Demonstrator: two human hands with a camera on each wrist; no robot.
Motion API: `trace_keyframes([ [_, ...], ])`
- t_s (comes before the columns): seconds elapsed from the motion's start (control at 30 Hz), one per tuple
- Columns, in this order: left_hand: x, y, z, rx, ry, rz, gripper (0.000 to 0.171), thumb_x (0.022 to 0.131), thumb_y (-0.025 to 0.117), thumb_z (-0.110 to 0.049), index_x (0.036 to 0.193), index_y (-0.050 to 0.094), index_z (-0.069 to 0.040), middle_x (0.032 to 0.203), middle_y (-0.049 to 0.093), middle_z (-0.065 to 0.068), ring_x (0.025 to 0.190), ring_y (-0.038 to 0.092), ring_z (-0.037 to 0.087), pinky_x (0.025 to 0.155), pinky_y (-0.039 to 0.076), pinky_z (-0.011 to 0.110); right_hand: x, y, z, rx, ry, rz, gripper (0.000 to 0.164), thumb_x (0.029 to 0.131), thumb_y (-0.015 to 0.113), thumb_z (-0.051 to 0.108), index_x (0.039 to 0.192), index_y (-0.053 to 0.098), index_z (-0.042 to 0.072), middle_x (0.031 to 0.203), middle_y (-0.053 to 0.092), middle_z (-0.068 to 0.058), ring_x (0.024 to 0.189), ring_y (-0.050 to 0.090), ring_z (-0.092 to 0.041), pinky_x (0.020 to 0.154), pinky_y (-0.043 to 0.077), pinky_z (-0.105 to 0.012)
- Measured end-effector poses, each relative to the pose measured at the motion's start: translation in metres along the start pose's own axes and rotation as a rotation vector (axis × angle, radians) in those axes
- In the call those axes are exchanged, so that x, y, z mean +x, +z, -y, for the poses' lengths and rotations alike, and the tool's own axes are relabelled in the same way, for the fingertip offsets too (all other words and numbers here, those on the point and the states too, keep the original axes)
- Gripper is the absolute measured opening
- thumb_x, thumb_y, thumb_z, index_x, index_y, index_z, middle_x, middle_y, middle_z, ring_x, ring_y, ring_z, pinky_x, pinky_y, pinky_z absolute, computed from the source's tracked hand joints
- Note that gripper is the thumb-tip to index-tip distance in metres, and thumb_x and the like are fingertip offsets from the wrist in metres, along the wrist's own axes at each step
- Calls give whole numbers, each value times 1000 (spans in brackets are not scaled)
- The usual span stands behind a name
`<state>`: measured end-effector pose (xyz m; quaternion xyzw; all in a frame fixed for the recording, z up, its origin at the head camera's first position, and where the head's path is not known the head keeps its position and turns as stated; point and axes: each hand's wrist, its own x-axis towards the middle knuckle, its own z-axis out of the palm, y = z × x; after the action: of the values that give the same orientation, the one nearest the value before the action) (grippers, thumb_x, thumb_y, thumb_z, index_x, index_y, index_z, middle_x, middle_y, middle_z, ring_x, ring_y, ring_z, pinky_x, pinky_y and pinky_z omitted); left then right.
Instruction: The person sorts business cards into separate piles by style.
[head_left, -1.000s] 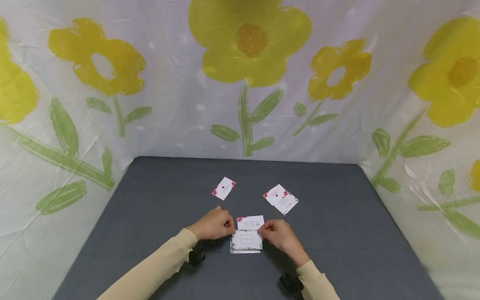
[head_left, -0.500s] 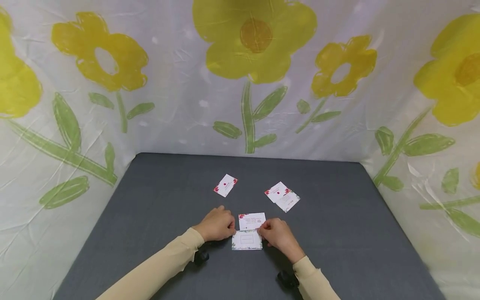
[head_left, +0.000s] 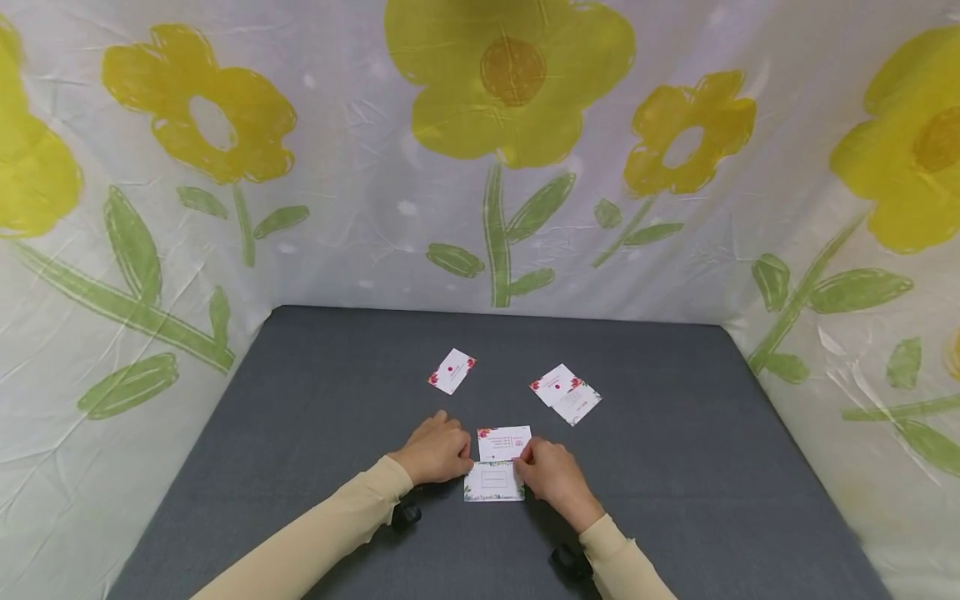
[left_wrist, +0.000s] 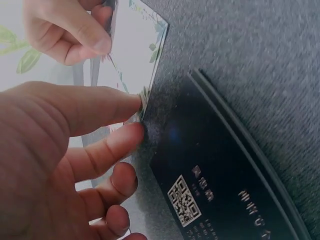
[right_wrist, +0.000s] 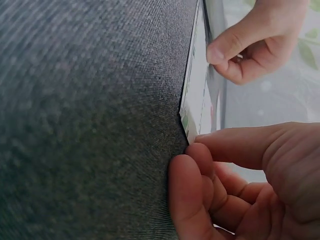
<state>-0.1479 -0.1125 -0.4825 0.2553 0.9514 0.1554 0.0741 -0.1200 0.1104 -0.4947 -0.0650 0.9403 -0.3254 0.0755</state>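
Between both hands lies a white business card [head_left: 495, 482] with a leafy border, on the dark cloth. My left hand [head_left: 435, 448] pinches its far left corner between thumb and index finger, the other fingers loosely bent. At its far right corner, my right hand [head_left: 557, 479] pinches the card with thumb and index finger. Just beyond, a white card with red flowers [head_left: 504, 442] lies against or slightly under the bordered one; which, I cannot tell. A stack of black cards [left_wrist: 210, 165] with a QR code shows below the left fingers in the left wrist view.
One flowered card [head_left: 452, 372] lies farther back on the left. Two overlapping cards [head_left: 565, 394] lie back right. The dark cloth-covered table [head_left: 712, 467] meets a white flower-printed curtain [head_left: 337, 208] behind and at both sides.
A card edge that stuck out below the bordered card's near side a second ago no longer shows; the near edge looks even now. Both hands keep their hold, and the head view shifted slightly.
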Motion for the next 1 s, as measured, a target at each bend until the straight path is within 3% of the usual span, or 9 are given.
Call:
trace_keyframes([
  [0.23, 1, -1, -5, 2, 3, -5, 25, 80, 74, -18, 63, 56, -18, 72, 50, -2, 77, 36, 18, 68, 27, 29, 1, -3, 3, -35, 9, 6, 10, 92, 68, 9, 84, 61, 10, 59, 53, 1, 48, 48, -11, 48, 34, -26],
  [0.4, 3, -2, -9, 24, -2, 17, 23, 83, 74, -17, 69, 56, -18, 74, 49, -2, 78, 35, 17, 68, 26, 29, 0, -3, 5, -94, -30, -26, 9, 91, 70, 10, 85, 64, 10, 69, 59, 0, 59, 49, -12, 54, 36, -27],
  [0.7, 2, 0, -11, 79, 38, -42, 24, 85, 75, -17, 67, 59, -17, 74, 50, -2, 77, 34, 16, 69, 28, 29, -1, 1, 3, -117, -74, -89, 10, 90, 71, 8, 83, 63, 10, 67, 60, -1, 57, 48, -13, 52, 34, -26],
  [0.83, 6, -2, -13, 102, 35, -21, 23, 84, 74, -17, 65, 61, -17, 73, 51, -2, 76, 35, 15, 70, 28, 30, 1, 0, 0, -100, -95, -83, 10, 89, 70, 9, 82, 63, 9, 65, 58, 1, 56, 47, -10, 50, 36, -28],
  [0.9, 11, -3, -15, 100, 35, -14, 22, 85, 73, -18, 66, 62, -16, 74, 52, -2, 76, 36, 16, 70, 29, 31, 3, -5, -3, -73, -93, -67, 8, 90, 70, 11, 84, 65, 8, 66, 59, 2, 56, 48, -10, 51, 38, -29],
  [1.0, 21, 0, -21, 110, 59, -61, 15, 89, 71, -23, 77, 68, -15, 79, 60, 1, 76, 41, 16, 71, 34, 32, 14, -23, -11, -85, -39, -86, 8, 91, 68, 17, 88, 69, 10, 69, 64, 1, 59, 52, -12, 54, 41, -33],
])
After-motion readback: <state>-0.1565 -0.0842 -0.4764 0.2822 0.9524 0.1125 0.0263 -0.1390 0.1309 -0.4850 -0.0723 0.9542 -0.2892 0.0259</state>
